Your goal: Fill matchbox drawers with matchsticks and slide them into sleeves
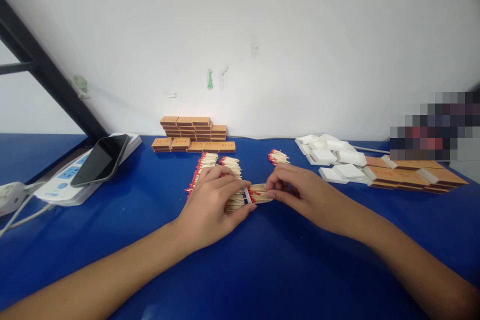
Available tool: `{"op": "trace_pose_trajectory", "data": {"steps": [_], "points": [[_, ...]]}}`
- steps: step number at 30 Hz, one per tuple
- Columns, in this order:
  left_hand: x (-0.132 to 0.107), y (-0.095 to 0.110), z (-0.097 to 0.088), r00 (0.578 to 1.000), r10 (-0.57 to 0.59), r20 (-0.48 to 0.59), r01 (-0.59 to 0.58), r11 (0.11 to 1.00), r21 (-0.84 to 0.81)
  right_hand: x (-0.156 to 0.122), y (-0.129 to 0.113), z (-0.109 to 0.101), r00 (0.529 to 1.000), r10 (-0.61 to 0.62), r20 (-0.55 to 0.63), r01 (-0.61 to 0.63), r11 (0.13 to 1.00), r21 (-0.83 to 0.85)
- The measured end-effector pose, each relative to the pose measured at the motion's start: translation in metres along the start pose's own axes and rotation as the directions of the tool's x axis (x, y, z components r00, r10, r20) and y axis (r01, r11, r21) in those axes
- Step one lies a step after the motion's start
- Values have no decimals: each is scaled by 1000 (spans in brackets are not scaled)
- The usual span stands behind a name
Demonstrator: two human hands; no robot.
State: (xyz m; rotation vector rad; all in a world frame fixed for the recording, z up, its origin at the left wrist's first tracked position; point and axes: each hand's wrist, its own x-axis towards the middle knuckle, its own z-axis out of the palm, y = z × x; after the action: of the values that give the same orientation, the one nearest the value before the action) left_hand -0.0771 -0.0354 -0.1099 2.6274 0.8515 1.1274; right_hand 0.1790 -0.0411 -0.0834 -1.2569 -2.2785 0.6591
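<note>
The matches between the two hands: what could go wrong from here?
The matches could scatter if the right hand, at their ends, knocks them.
The left hand, by the white edge, partly covers the loose match rows; its fingers might drag some out of line.

My left hand (pixel 212 195) and right hand (pixel 300 187) are bare, with slender fingers (pixel 233 190); both uncovered forearms (pixel 123 262) narrow smoothly toward the wrists (pixel 176 234).
</note>
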Motion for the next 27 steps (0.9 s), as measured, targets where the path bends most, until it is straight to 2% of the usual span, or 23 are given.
{"op": "trace_pose_trajectory", "data": {"steps": [6,12,16,22,27], "points": [[2,2,-1,1000,6,17,-5,999,-33,-2,0,8,999,-30,-11,30,1000,-9],[1,1,0,999,11,34,-10,999,-52,-2,-3,5,1000,4,-2,-4,1000,10],[0,1,0,999,15,39,-12,998,-55,-2,-5,1,999,21,-39,-21,1000,16],[1,2,0,999,20,46,-17,997,-69,-1,-12,8,999,-25,-23,27,995,96],[2,1,0,998,18,59,-14,997,-71,-2,-9,15,997,-76,-2,76,996,49]]}}
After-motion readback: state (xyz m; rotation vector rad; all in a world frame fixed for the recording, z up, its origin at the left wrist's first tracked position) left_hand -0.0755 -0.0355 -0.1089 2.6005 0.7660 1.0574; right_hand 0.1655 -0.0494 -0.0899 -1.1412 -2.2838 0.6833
